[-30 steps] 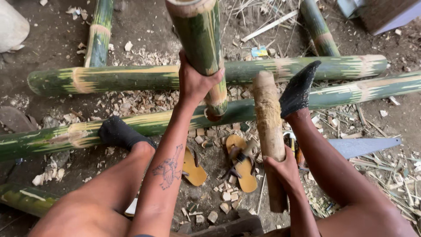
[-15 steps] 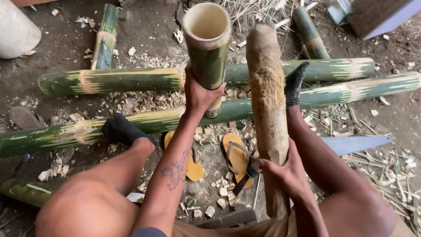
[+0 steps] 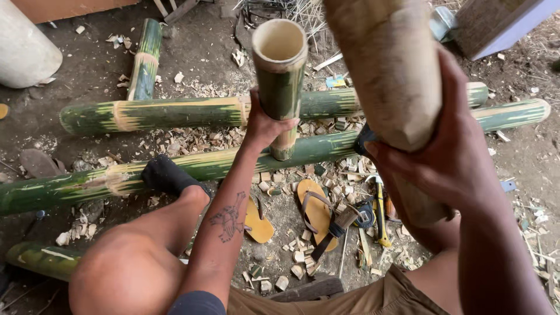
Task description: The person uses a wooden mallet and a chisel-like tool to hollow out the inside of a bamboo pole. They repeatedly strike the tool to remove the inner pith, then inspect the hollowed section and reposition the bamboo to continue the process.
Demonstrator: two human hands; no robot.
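Left hand (image 3: 262,125) clamps the upright bamboo tube (image 3: 280,81); right hand (image 3: 449,157) grips the wooden club (image 3: 391,76) — now raised higher, well above the tube's open end. Striking position, I judge.

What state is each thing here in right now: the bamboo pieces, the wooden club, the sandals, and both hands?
Bamboo tube: upright, hollow top open, gripped by the left hand.
Wooden club: raised, gripped by the right hand.
Long bamboo poles: lying on the ground, whole.
Yellow sandals: off the feet, lying among wood chips.
Socked left foot: resting on a pole.
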